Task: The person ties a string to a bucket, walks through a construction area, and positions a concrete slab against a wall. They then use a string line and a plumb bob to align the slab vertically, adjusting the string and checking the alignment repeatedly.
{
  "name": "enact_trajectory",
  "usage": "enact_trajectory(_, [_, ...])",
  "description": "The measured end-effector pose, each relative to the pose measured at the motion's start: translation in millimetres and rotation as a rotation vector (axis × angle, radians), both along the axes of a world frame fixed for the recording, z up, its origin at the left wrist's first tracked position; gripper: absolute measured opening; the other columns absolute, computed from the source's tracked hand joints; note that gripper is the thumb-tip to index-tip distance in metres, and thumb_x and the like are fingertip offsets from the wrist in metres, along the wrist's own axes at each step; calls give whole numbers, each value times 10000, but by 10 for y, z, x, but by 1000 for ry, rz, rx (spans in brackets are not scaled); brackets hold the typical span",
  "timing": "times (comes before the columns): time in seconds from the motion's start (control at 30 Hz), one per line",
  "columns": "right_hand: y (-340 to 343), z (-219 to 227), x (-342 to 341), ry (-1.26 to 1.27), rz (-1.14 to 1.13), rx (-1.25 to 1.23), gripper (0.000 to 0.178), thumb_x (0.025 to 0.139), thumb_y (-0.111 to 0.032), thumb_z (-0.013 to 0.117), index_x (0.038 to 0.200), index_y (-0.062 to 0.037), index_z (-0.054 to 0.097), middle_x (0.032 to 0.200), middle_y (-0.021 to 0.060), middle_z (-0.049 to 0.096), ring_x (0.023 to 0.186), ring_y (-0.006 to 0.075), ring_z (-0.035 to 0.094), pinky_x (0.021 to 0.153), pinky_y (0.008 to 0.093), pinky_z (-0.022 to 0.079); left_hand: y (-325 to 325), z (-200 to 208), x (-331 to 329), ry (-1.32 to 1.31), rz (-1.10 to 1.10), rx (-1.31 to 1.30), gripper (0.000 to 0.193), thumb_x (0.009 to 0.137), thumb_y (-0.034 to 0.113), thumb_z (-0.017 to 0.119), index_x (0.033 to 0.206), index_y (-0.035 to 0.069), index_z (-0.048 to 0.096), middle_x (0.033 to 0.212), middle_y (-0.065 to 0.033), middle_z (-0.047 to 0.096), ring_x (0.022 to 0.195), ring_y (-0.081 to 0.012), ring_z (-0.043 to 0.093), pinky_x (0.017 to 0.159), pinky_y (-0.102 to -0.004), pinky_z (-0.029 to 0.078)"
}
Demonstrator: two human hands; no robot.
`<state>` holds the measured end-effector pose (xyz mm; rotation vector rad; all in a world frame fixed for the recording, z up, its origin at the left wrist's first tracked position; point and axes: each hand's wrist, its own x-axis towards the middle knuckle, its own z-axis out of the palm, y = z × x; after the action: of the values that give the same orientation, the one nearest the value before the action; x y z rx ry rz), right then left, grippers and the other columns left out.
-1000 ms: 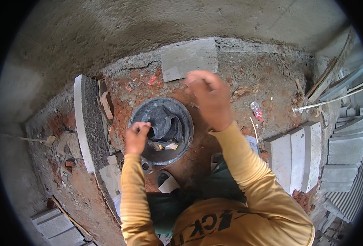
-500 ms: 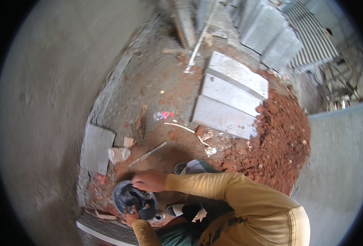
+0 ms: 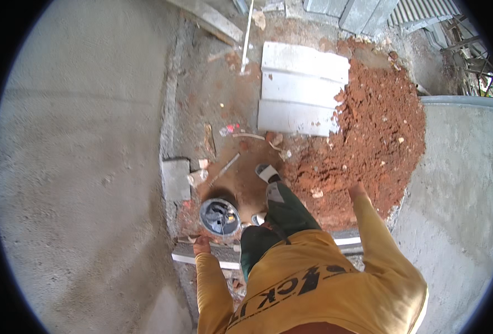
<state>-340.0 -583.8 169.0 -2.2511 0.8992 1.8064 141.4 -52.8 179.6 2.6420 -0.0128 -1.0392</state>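
Note:
A round dark bucket (image 3: 204, 212) stands on the ground left of my feet, with grey and black items inside that I cannot make out one by one. My left hand (image 3: 202, 244) hangs just below the bucket's near side, apart from its rim. Its fingers are too small and foreshortened to read. Out to the right, my right hand (image 3: 357, 191) hovers over the near part of the red soil heap (image 3: 380, 139). Only the back of that hand shows, its fingers unclear. Neither hand visibly holds anything.
Pale panels (image 3: 294, 117) lie ahead, partly under the soil. A grey slab (image 3: 176, 179), a thin bar (image 3: 225, 169), a crumpled plastic bottle (image 3: 225, 131) and a curved pale strip (image 3: 249, 135) lie about. Concrete walls rise at left (image 3: 85, 139) and right (image 3: 458, 167).
Both hands have come off the bucket. My right hand has swung out right over the soil; my left has drawn back from the rim. My body is more upright, and the view has shifted.

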Motion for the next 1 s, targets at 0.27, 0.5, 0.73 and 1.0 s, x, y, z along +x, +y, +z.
enact_trajectory(0.27, [652, 335, -425, 16, -388, -39, 300, 910, -199, 539, 1192, -125, 613, 1195, 176, 621, 1112, 334, 606, 855, 462, 525, -1910, 307, 1077, -80, -114, -158, 369, 863, 359, 639, 1041, 40, 689, 912, -178, 699, 853, -305, 679, 768, -405, 519])
enact_trajectory(0.5, [488, 746, -88, 8, -704, -84, 280, 899, -218, 574, 1161, -171, 661, 1198, 121, 636, 1088, 306, 626, 854, 431, 534, -3208, 20, 1512, -110, -305, -322, 380, 826, 352, 673, 895, -21, 659, 747, -111, 668, 554, -192, 626, 525, -334, 497])
enact_trajectory(0.73, [-792, 806, 215, -612, -1841, -548, 243, 875, -150, 572, 1079, -93, 690, 980, 175, 696, 1012, 279, 662, 769, 408, 544, -4278, -126, 1674, -26, -712, 238, 379, 778, 408, 647, 981, 94, 708, 1038, -214, 669, 1003, -380, 638, 872, -449, 499])
enact_trajectory(1.0, [-2146, 1503, 1087, -645, -1799, -800, 425, 807, -413, 648, 998, -35, 677, 984, 187, 682, 988, 340, 638, 870, 416, 483, -6102, 317, 2423, -11, -1683, 574, 434, 763, 397, 672, 1113, 142, 641, 1159, -151, 637, 1088, -335, 612, 924, -446, 484])
